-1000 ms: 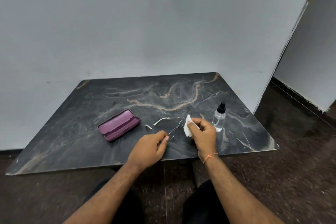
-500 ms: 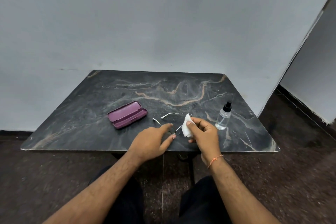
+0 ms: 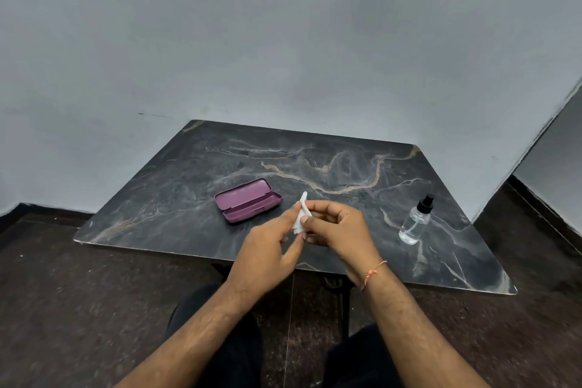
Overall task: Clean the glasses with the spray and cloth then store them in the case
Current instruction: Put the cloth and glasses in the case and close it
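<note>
White folded cloth [image 3: 301, 214] pinched between my left hand [image 3: 271, 249] and right hand [image 3: 338, 228]; glasses hidden behind them, wiping presumably underway. Open purple hard case [image 3: 248, 204] at 10 o'clock, empty. Clear spray bottle [image 3: 415, 222] at 3 o'clock. Storing remains.

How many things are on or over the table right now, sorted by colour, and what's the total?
Purple: 1, the open case
White: 1, the cloth pinched between both hands
Clear with black top: 1, the spray bottle
Total: 3
The glasses are hidden behind the hands, so not counted.
</note>
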Motion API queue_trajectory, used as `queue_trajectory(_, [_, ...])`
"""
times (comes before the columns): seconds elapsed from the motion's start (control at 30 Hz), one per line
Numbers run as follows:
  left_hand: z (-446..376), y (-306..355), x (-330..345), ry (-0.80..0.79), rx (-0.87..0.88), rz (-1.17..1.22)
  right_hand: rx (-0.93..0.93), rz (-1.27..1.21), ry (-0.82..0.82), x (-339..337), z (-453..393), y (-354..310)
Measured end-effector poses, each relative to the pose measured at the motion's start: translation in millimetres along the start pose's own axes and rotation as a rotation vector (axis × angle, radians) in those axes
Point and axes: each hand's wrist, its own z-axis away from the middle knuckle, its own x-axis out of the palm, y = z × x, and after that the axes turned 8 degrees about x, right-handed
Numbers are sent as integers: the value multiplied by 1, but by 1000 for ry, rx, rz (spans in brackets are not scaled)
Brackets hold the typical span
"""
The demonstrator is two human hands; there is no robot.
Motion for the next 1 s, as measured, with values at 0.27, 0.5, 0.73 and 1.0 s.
queue_trajectory(0.27, [7, -13, -24, 121, -128, 184, 61, 43, -121, 32, -11, -1])
queue_trajectory(0.5, [6, -17, -37, 143, -311, 416, 25, 92, -101, 47, -16, -9])
queue_trajectory(0.73, [-2, -31, -46, 193, -531, 691, -6, 212, -120, 50, -24, -13])
queue_trajectory(1.0, [-9, -57, -62, 309, -762, 774, 120, 80, -3, 40, -54, -16])
